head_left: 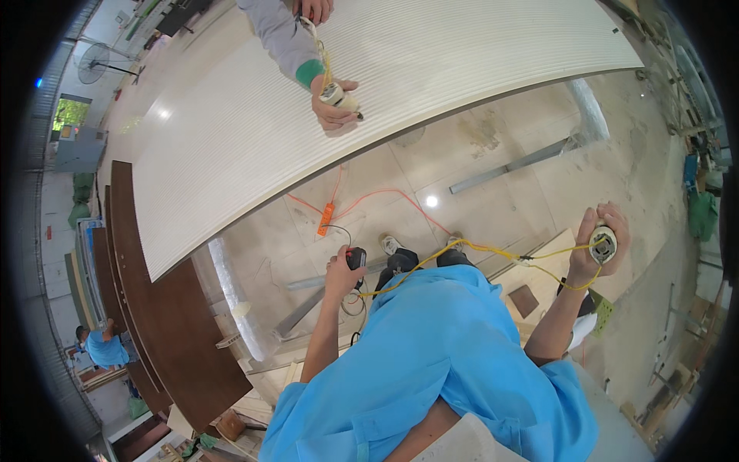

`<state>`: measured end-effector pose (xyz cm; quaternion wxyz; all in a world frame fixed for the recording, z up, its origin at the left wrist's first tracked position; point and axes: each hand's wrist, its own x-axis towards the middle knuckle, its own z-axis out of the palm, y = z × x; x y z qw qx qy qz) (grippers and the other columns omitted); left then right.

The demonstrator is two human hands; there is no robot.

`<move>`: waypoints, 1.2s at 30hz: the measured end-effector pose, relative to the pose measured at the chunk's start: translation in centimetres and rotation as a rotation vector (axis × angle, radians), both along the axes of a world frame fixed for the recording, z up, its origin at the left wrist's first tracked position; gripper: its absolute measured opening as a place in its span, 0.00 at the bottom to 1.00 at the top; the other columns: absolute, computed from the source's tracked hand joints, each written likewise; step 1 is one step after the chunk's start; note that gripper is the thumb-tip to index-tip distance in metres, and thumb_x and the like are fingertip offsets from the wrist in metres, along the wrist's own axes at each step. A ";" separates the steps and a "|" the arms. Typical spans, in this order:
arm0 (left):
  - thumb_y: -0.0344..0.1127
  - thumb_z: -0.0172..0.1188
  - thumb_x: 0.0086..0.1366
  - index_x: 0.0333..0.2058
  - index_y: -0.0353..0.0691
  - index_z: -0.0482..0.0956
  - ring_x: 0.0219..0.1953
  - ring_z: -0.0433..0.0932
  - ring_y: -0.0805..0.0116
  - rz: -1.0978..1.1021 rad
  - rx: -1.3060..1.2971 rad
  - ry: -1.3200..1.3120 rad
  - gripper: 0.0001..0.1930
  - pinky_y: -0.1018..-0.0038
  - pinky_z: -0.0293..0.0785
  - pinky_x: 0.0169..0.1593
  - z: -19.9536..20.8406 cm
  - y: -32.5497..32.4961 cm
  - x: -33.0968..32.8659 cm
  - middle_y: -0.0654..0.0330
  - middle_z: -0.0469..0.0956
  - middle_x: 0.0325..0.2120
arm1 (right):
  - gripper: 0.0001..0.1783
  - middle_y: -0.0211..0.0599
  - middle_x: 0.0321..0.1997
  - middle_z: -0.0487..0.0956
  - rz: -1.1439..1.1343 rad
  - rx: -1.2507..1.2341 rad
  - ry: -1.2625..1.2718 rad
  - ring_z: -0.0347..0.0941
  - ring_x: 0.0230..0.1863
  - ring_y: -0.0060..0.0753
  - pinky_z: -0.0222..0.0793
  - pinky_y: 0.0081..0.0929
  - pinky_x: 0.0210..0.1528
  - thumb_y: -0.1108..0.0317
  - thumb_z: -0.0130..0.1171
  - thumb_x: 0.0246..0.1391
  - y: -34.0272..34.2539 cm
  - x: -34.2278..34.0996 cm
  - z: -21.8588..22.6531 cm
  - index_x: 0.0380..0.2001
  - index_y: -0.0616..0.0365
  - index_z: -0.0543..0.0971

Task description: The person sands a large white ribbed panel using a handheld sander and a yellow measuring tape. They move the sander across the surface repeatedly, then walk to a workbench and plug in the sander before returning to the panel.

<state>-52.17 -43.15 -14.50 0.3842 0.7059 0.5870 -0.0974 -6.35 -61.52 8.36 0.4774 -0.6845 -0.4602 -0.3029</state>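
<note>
My left hand (337, 276) is closed around a small black and red corded device (356, 258), whose exact kind I cannot make out. Off to the right, my right hand (583, 254) grips a cream, round-ended handheld power tool (603, 245). A yellow cord (493, 248) is looped about my right wrist and runs across in front of my blue shirt toward the left hand. Beyond me, a co-worker's hand (331, 117) rests on a large white ribbed panel (462, 46), holding a similar cream tool (337, 96) with its own yellow cord.
An orange power strip (326, 219) with an orange cable lies on the tiled floor between me and the panel. Long brown boards (181, 331) lean at the left. A metal bar (508, 165) lies under the panel's edge. Another person (106, 346) works at the far left.
</note>
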 end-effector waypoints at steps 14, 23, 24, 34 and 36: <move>0.49 0.74 0.53 0.73 0.44 0.63 0.59 0.75 0.38 -0.325 0.008 -0.093 0.50 0.51 0.73 0.63 1.9 -1.3 13.8 0.40 0.75 0.57 | 0.19 0.45 0.44 0.85 -0.274 0.050 0.216 0.82 0.45 0.36 0.78 0.35 0.53 0.82 0.73 0.56 -8.4 5.4 -8.3 0.47 0.62 0.76; 0.48 0.73 0.52 0.72 0.44 0.63 0.62 0.73 0.37 -0.711 0.044 -0.112 0.49 0.51 0.73 0.65 1.6 1.9 22.9 0.39 0.74 0.59 | 0.17 0.46 0.45 0.85 -0.614 -0.088 -0.047 0.83 0.45 0.38 0.81 0.34 0.50 0.80 0.75 0.57 -17.3 4.3 -3.7 0.47 0.64 0.78; 0.48 0.72 0.52 0.72 0.44 0.63 0.62 0.73 0.37 -0.721 0.051 -0.111 0.49 0.50 0.73 0.65 1.3 2.0 23.6 0.38 0.73 0.59 | 0.17 0.46 0.45 0.85 -0.683 -0.108 -0.066 0.84 0.45 0.39 0.82 0.35 0.50 0.79 0.75 0.57 -17.8 4.3 -2.9 0.47 0.64 0.78; 0.48 0.71 0.52 0.74 0.47 0.61 0.65 0.71 0.35 -0.696 -0.107 -0.047 0.50 0.48 0.72 0.67 -0.7 0.6 25.8 0.36 0.70 0.62 | 0.19 0.45 0.45 0.85 -0.691 -0.121 -0.241 0.85 0.45 0.41 0.85 0.35 0.49 0.78 0.77 0.56 -18.0 8.0 -0.9 0.47 0.63 0.78; 0.48 0.72 0.52 0.74 0.46 0.61 0.65 0.71 0.35 -0.631 -0.083 -0.035 0.51 0.49 0.72 0.67 -0.6 0.3 25.8 0.37 0.71 0.62 | 0.20 0.45 0.44 0.85 -0.645 -0.161 -0.229 0.85 0.44 0.41 0.85 0.33 0.47 0.77 0.77 0.55 -17.0 10.3 -1.8 0.47 0.64 0.78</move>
